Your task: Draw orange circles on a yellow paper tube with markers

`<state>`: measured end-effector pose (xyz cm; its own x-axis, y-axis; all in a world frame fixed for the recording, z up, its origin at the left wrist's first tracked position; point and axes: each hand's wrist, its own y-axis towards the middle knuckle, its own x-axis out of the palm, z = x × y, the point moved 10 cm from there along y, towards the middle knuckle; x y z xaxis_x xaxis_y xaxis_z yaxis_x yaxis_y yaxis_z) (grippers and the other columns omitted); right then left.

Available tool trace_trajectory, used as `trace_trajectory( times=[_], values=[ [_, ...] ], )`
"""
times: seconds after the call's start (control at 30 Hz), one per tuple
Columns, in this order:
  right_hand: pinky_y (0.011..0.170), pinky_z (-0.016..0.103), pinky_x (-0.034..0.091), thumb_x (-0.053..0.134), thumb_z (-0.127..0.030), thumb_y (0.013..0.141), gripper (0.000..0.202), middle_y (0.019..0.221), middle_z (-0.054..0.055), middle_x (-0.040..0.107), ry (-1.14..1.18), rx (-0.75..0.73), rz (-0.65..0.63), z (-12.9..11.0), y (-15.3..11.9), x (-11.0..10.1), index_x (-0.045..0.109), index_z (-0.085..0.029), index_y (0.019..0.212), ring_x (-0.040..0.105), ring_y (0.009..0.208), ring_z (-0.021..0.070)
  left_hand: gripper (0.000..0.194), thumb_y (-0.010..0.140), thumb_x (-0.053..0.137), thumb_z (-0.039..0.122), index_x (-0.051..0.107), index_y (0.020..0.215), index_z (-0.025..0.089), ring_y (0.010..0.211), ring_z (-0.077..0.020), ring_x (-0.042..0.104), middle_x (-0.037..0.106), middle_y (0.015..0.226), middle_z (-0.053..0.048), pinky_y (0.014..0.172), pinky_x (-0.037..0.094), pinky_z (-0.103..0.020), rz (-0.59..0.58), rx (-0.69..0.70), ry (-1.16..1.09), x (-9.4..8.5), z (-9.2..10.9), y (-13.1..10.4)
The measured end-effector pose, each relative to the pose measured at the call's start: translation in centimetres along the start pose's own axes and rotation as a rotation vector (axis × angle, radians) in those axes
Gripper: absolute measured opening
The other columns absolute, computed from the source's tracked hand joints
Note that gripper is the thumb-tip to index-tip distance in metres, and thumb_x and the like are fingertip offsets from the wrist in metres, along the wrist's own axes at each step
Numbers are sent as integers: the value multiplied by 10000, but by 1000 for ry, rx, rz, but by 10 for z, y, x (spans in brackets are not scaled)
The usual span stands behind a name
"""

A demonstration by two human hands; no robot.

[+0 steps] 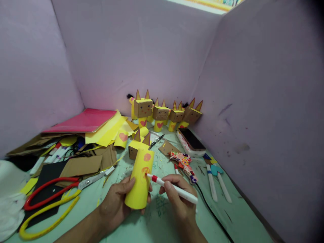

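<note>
Yellow tube point(138, 189) in left hand point(115, 202), marker point(184, 193) in right hand point(181, 204), scissors point(86, 182) nearby

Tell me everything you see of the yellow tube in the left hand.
The yellow tube looks like rolled paper. Its upper end tilts rightward over the green table. On its side are a filled orange-red spot near the top and a partly coloured one below, where the right hand's marker touches or nearly touches. The left hand grips its lower part, thumb in front.
</note>
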<state>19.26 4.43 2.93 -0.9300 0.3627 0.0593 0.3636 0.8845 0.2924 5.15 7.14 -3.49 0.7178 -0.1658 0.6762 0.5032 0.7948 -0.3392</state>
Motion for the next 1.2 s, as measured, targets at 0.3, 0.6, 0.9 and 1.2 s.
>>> trace_trajectory(
  times=[0.3, 0.6, 0.9, 1.2],
  values=[
    [471, 232, 388, 619, -418, 741, 245, 532, 1, 606, 10, -2, 19, 0, 1, -2, 666, -184, 686, 528, 495, 135, 277, 836, 521, 289, 585, 1020, 92, 658, -242, 653, 676, 820, -137, 470, 507, -305, -58, 30, 15, 0, 0, 2],
    [440, 228, 364, 612, -444, 742, 294, 487, -4, 578, 12, 5, -55, 3, 0, 4, 646, -177, 623, 496, 448, 127, 205, 804, 561, 273, 616, 880, 90, 627, -238, 645, 668, 746, -117, 452, 502, -304, -29, 49, 3, 1, 3, 2],
    [476, 223, 393, 620, -433, 745, 261, 534, -6, 611, 32, 26, -9, 2, 1, 1, 662, -186, 673, 532, 503, 131, 246, 831, 513, 278, 588, 975, 93, 632, -235, 646, 679, 793, -131, 449, 497, -301, -19, 15, 6, 1, 0, 1],
    [504, 230, 393, 608, -427, 756, 263, 549, -3, 606, 15, 26, 2, 2, 1, -1, 643, -188, 653, 528, 528, 136, 333, 737, 650, 277, 591, 1022, 116, 681, -215, 640, 674, 834, -106, 526, 477, -277, 21, 84, 113, 1, 6, 0]
  ],
)
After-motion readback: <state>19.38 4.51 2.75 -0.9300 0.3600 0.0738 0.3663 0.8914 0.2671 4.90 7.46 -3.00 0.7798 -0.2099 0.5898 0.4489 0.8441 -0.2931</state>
